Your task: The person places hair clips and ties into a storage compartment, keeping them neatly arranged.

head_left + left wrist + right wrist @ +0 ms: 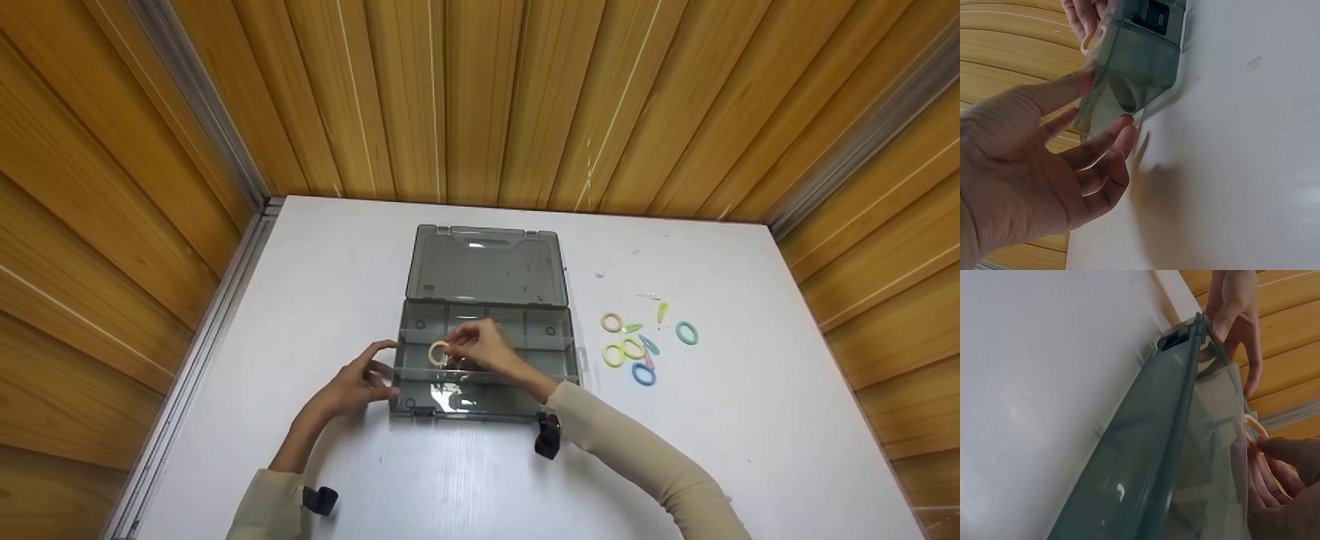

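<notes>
A pale yellow-orange hair tie (436,355) is pinched between the thumb and fingers of my right hand (484,346), over the middle row of a grey see-through divided box (487,405). In the right wrist view the hair tie (1255,422) shows at the top of a clear divider. My left hand (352,384) stays at the box's left side, its thumb and fingers spread along that wall. In the left wrist view the left hand (1067,152) has its fingertips at the box's side (1145,62). The box's lid (487,262) lies folded back, away from me.
Right of the box lie several hair ties, among them a peach one (612,322), a teal one (687,333) and a blue one (643,374). Small clips, such as a yellow one (662,312), lie among them. Wooden panel walls (480,97) border the white table (750,420).
</notes>
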The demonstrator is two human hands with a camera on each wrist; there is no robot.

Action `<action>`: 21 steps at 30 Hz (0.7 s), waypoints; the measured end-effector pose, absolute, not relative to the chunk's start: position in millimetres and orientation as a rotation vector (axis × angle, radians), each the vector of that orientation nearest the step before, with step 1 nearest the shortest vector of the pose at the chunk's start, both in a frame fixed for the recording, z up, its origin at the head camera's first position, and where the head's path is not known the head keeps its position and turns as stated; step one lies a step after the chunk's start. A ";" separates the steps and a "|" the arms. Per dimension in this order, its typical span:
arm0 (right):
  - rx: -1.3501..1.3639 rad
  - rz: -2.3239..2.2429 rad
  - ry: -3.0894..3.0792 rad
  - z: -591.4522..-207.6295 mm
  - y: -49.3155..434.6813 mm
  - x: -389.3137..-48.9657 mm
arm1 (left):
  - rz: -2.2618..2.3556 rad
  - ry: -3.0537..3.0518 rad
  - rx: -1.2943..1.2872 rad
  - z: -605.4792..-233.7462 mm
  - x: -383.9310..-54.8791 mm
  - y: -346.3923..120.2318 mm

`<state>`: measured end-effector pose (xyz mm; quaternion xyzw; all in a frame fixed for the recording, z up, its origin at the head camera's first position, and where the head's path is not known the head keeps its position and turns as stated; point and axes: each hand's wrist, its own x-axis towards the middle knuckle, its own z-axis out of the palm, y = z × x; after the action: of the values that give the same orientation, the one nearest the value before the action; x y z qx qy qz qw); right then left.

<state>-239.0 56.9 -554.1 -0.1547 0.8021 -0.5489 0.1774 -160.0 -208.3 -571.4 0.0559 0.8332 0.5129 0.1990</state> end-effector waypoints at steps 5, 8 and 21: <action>-0.612 -1.450 2.379 -560.0 42.1 -235.4 | 1.439 2.312 0.119 -571.2 -159.1 -207.3; -0.714 -1.404 2.433 -563.6 34.6 -234.4 | 1.451 2.310 0.135 -571.2 -158.8 -207.8; -0.745 -1.300 2.503 -574.9 13.2 -236.7 | 1.514 2.270 0.139 -567.3 -157.8 -207.8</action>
<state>-236.7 13.2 -574.9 -0.2536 0.8526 -0.4429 0.1121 -157.8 -207.8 -567.3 0.0497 0.8135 0.5426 0.2033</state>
